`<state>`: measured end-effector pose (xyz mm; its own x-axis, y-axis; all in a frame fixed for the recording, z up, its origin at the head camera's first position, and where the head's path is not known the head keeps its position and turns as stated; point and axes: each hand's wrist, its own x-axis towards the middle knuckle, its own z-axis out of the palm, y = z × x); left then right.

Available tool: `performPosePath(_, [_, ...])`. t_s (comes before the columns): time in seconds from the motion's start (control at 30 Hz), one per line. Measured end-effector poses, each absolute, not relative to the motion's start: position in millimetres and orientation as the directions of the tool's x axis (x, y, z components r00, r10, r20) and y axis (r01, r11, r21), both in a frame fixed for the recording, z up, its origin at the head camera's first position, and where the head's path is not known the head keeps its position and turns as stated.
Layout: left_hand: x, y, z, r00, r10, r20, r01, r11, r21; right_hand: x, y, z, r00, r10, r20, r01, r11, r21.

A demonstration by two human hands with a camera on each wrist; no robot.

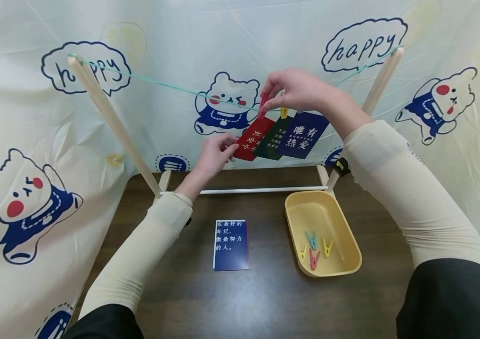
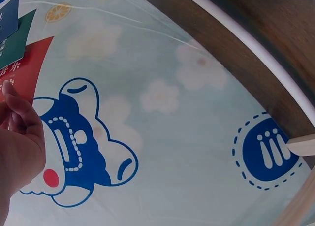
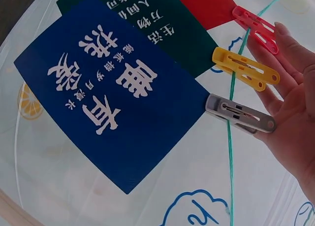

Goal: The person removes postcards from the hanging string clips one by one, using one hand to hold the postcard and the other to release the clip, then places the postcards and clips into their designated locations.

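Observation:
My left hand (image 1: 215,153) pinches the lower left edge of a red card (image 1: 251,141) with white writing. At that card's top corner, my right hand (image 1: 299,89) holds a red clothespin (image 3: 256,26) between thumb and fingers, its jaws at the green string (image 1: 167,85). To the right, a green card (image 3: 142,19) hangs from a yellow clothespin (image 3: 241,68). A blue card (image 3: 108,88) hangs beside it from a grey clothespin (image 3: 238,113), whose end lies close by my right palm. The three cards overlap, the blue one in front.
Wooden posts (image 1: 112,122) at left and right carry the string, with a white bar (image 1: 248,190) low between them. On the brown table (image 1: 172,292) lie a blue card stack (image 1: 231,254) and a yellow tray (image 1: 352,235) with several clothespins (image 1: 313,259). A printed curtain (image 1: 172,28) hangs behind.

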<state>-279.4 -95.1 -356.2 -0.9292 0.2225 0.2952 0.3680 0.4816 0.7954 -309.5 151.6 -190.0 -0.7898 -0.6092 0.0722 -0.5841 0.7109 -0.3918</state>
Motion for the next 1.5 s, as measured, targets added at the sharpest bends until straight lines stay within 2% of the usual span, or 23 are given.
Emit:
performPosePath(0.4, [-276,-98,-353,-0.930,0.210,0.300,0.366,0.497,0.787,-308,152,-190,-0.733,-0.662,0.155,-0.667,0.655,-0.355])
performPosePath(1.0, [-269,-108,-355,-0.923,0.221,0.314,0.384,0.500,0.776,-304,158,-183,-0.755,-0.595,0.276,-0.655,0.695,-0.296])
performPosePath(1.5, [-259,-127,-366,-0.950,0.190,0.247,0.311,0.518,0.797,-293,165,-174,-0.764,-0.547,0.343,-0.641,0.704,-0.305])
